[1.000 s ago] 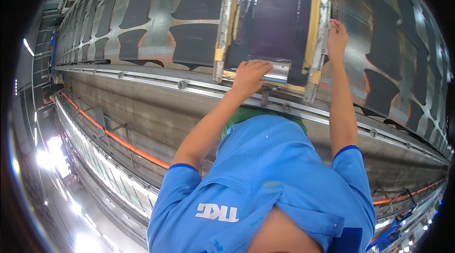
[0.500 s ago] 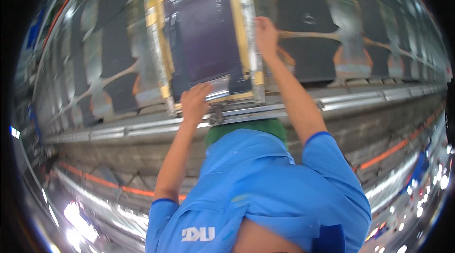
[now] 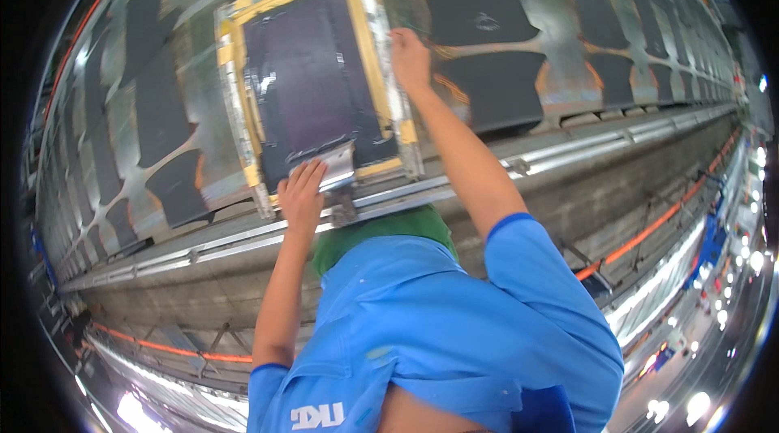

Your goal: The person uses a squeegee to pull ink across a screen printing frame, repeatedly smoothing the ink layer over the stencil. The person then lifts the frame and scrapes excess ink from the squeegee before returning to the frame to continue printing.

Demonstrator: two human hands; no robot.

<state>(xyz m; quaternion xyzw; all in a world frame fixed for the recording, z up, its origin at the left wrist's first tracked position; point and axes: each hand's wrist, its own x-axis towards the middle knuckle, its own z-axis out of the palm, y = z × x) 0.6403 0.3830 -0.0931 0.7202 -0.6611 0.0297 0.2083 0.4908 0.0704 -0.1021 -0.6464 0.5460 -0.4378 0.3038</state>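
The taped frame [image 3: 363, 43] now sits farther right along the long surface [image 3: 558, 7], apparently over a different stretch. The left hand's [image 3: 300, 199] grip clasps a metal blade [image 3: 339, 162] near the frame's near edge; the right hand's [image 3: 412, 61] pinches its right edge.

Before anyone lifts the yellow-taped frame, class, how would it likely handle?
The frame would probably stay stiff, given its straight silver sides. Its dark panel could be slippery, judging by the glossy streaks. Being broad and flat, the frame seems unlikely to roll.

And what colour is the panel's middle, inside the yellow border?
The panel's middle is dark purple, best seen in the head view.
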